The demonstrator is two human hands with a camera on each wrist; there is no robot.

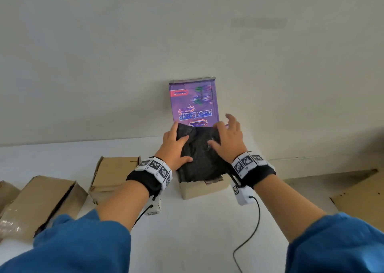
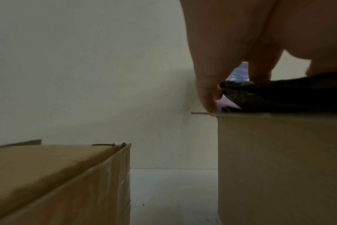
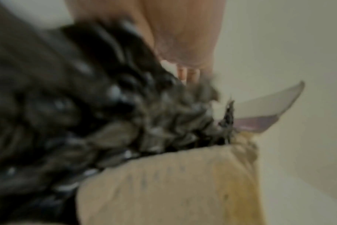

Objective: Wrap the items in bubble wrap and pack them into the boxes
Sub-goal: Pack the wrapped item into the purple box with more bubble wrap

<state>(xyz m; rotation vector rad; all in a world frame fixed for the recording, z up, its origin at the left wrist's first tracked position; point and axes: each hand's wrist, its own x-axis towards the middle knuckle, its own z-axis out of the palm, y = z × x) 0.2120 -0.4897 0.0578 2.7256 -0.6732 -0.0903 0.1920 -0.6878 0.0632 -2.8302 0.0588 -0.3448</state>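
A bundle wrapped in black bubble wrap sits in the top of an open brown cardboard box and bulges above its rim. The box's purple printed lid flap stands up against the wall behind it. My left hand lies flat on the bundle's left side with fingers spread. At the box's edge its fingertips reach down beside the wrap. My right hand rests on the bundle's right side, with some fingers lifted. The blurred right wrist view shows the wrap, the box and the flap.
Two more brown cardboard boxes lie on the white table to the left; the nearer one stands a short gap from the packed box. A flat cardboard sheet lies at the right. A black cable trails from my right wrist.
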